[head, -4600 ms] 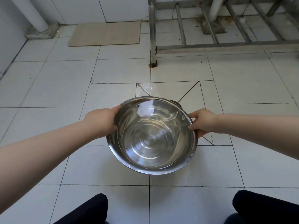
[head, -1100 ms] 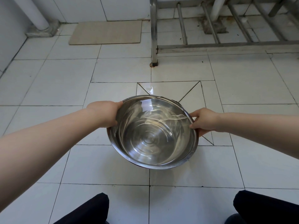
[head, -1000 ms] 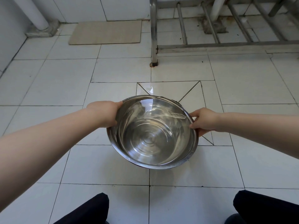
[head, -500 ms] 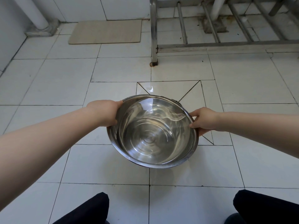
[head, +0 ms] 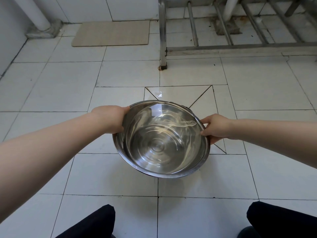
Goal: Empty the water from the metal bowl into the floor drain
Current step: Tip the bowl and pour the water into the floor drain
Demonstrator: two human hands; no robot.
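Note:
A round metal bowl (head: 161, 148) with rippling water in it hangs above the white tiled floor, tipped a little with its far rim lower. My left hand (head: 109, 120) grips its left rim and my right hand (head: 215, 128) grips its right rim. Under and behind the bowl lies a square of diagonally cut floor tiles (head: 180, 95) with a small wet patch (head: 158, 95). The drain opening itself is hidden behind the bowl.
A metal rack's leg (head: 163, 36) and lower bars (head: 240, 47) stand on the floor beyond the bowl. A beige mat (head: 112, 33) lies at the back left beside a white pipe (head: 36, 16). My dark-trousered knees (head: 92, 224) show at the bottom edge.
The bowl has tipped slightly forward and risen a little since the oldest frame. The water in it keeps sloshing. Both hands hold the same spots on the rim.

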